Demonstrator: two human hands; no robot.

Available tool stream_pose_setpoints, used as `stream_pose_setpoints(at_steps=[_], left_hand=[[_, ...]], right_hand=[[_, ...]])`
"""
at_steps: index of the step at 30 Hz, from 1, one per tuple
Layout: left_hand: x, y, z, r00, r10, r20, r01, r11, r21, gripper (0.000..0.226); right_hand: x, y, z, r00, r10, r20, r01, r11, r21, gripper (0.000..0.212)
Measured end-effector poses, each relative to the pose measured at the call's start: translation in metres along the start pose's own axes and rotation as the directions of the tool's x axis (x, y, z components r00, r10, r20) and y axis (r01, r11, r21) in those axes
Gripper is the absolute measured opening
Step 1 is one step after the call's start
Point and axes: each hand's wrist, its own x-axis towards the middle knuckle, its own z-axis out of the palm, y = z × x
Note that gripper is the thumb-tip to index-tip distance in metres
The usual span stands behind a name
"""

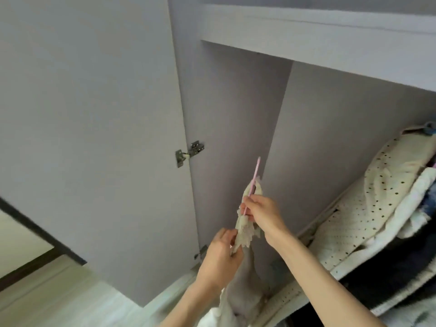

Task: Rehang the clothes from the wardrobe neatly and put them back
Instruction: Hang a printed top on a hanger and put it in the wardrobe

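Note:
A pale beige lace-edged garment (245,230) hangs on a thin pink hanger (253,180), seen edge-on in front of the open wardrobe (236,114). My right hand (262,214) grips the hanger and the garment's top. Lower and to the left, my left hand (221,253) pinches the garment's lace edge. The rest of the garment drops down out of view between my forearms.
The wardrobe's left door (94,138) stands open, with a metal hinge (188,153) at mid height. At the right hang several clothes, the nearest a cream polka-dot garment (368,199). A shelf (330,43) runs across the top. Light flooring (70,303) shows at lower left.

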Motion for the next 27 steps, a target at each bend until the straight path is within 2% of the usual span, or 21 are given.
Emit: stream_pose_setpoints(at_steps=[2, 6, 12, 14, 16, 19, 21, 24, 27], left_hand=[[-0.023, -0.015, -0.014, 0.999, -0.01, 0.046, 0.008, 0.999, 0.038, 0.022], [-0.067, -0.046, -0.052, 0.986, -0.054, 0.16, 0.041, 0.996, 0.084, 0.04], [-0.139, -0.102, -0.107, 0.985, -0.169, -0.024, 0.171, 0.969, 0.181, 0.025], [-0.163, -0.119, -0.123, 0.98, -0.167, -0.104, 0.187, 0.955, 0.229, 0.027], [-0.187, -0.132, -0.14, 0.969, -0.167, -0.184, 0.214, 0.936, 0.279, 0.029], [-0.221, -0.151, -0.167, 0.942, -0.157, -0.297, 0.261, 0.897, 0.357, 0.044], [-0.246, -0.166, -0.183, 0.918, -0.194, -0.346, 0.333, 0.851, 0.407, 0.043], [-0.289, -0.179, -0.202, 0.879, -0.279, -0.386, 0.436, 0.797, 0.417, 0.042], [-0.333, -0.179, -0.214, 0.816, -0.294, -0.497, 0.499, 0.792, 0.351, 0.021]], right_hand=[[-0.015, 0.001, 0.026, 0.998, 0.027, 0.052, -0.029, 0.999, 0.043, 0.018], [-0.049, 0.016, 0.063, 0.991, -0.009, 0.132, 0.024, 0.994, -0.111, 0.023], [-0.093, 0.06, 0.097, 0.987, -0.055, 0.152, 0.095, 0.957, -0.274, 0.026], [-0.107, 0.068, 0.109, 0.974, -0.081, 0.211, 0.157, 0.914, -0.375, 0.03], [-0.122, 0.07, 0.124, 0.947, -0.111, 0.301, 0.228, 0.893, -0.388, 0.025], [-0.144, 0.066, 0.154, 0.874, -0.189, 0.448, 0.364, 0.865, -0.344, 0.022], [-0.155, 0.057, 0.177, 0.817, -0.248, 0.52, 0.465, 0.817, -0.341, 0.022], [-0.174, 0.039, 0.213, 0.694, -0.339, 0.636, 0.612, 0.742, -0.272, 0.022], [-0.194, 0.02, 0.252, 0.568, -0.376, 0.732, 0.668, 0.73, -0.143, 0.03]])
